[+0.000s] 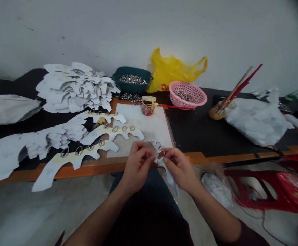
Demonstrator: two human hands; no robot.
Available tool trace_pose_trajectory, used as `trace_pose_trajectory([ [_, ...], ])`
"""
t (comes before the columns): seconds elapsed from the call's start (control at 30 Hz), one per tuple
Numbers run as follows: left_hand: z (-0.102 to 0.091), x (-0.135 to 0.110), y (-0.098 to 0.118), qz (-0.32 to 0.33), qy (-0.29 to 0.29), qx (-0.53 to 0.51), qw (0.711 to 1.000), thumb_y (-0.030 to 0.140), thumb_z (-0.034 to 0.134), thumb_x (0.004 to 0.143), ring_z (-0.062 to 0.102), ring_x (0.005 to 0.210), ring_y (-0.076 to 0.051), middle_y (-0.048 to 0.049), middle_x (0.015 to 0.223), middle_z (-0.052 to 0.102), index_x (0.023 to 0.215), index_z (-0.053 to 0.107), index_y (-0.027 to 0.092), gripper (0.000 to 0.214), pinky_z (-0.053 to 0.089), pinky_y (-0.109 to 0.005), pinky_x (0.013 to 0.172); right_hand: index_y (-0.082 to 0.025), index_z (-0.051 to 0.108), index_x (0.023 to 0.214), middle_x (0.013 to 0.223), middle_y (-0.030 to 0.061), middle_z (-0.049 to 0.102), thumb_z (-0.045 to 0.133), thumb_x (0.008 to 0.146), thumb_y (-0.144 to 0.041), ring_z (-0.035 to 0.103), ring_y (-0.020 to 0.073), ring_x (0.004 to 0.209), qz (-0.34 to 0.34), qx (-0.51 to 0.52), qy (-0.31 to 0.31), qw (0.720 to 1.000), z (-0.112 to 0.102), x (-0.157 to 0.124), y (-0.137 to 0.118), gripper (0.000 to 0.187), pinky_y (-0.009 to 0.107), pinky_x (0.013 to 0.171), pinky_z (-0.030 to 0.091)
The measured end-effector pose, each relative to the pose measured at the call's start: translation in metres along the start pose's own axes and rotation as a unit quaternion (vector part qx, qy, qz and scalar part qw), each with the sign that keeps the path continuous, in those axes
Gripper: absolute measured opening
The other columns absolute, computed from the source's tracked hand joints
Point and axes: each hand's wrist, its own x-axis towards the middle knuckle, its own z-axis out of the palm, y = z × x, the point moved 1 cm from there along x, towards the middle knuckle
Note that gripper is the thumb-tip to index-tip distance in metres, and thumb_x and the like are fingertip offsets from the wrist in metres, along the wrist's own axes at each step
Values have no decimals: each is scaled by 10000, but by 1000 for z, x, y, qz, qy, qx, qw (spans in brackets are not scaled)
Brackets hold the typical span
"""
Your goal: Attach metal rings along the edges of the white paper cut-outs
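We find a long table [197,130] with a black top and an orange front edge, set against a white wall [149,30]. A red stool [256,184] stands on the floor at the right, and a clear bag [215,188] of white material lies just left of it.

On the left half of the table we note a heap of white cut-outs [73,89]. In front of the heap lie three curved white strips [72,160], each carrying a row of oval metal rings [79,150]; they partly overlap a white board [141,119]. Behind the board stand a green basket [130,88] of metal pieces, a yellow plastic bag [171,71] and a pink basket [179,102]. A small cup [147,108] stands at the board's rear edge, with a red-handled brush [176,107] lying across it.

The left hand [137,167] and right hand [181,169] meet just off the table's front edge, above the person's lap. Both grips are narrow, each pinching a pale strip [168,177] that hangs down between them. A small metal ring [161,154] shows at the strip's upper end, beside the right hand. We cannot tell whether the ring is fixed to the strip.
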Motion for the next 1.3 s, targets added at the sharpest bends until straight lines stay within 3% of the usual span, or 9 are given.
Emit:
trace_pose_trajectory([
  [0.27,4,-7,10,64,40,70,995,128,486,791,435,971,-179,-65,985,392,769,556,175,88,428,-313,841,-203,481,758,997,40,577,522,810,-234,543,155,905,-5,25,-12,1000,-5,-6,-1,73,297,792,408],
  [0.63,6,-14,8,62,76,141,985,127,487,782,435,994,-201,-83,996,402,756,559,171,89,429,-345,850,-203,476,751,970,49,592,532,810,-246,553,157,898,3,34,-64,997,-6,-5,-3,92,308,793,415],
  [0.77,5,-12,6,67,82,165,981,137,512,771,399,1108,-225,-90,1123,394,744,547,177,59,364,-387,937,-199,480,741,952,41,596,553,797,-240,552,148,885,19,58,-58,996,-6,-5,0,100,299,786,406],
  [0.87,1,-8,6,76,57,148,985,140,546,751,361,1182,-234,-82,1221,401,718,489,182,78,309,-414,989,-198,477,732,922,31,610,559,791,-249,554,140,845,33,75,-66,994,-8,-5,2,114,287,755,406],
  [0.97,-4,-3,8,77,5,112,991,134,541,755,443,1112,-210,-57,1065,544,791,477,203,101,283,-436,1006,-197,470,729,917,30,617,561,788,-257,559,138,823,47,89,-83,991,-11,-4,2,124,276,720,410],
  [1.07,-9,-1,7,36,-46,50,997,158,535,765,539,967,-190,-36,923,597,1029,459,234,286,386,-391,922,-192,476,727,905,32,615,565,782,-261,559,142,824,50,89,-107,989,-13,0,2,125,271,706,414],
  [1.17,-10,-2,6,23,-97,15,995,165,485,794,582,864,-161,-25,898,612,1126,428,254,348,460,-303,784,-193,479,740,870,20,611,541,789,-248,559,126,760,65,87,-139,984,-14,5,0,97,260,672,419],
  [1.23,-8,-2,6,24,-89,40,995,163,462,801,589,842,-151,-20,893,616,1113,443,253,326,460,-279,745,-197,476,761,866,20,610,508,803,-238,557,124,739,53,54,-153,985,-15,11,-4,67,258,653,424],
  [1.3,-6,1,7,5,-43,73,996,170,479,783,588,837,-157,-18,871,617,1079,454,241,305,448,-279,733,-199,485,767,880,31,608,480,810,-219,555,138,776,-10,-52,-153,987,-17,18,-13,48,273,683,427],
])
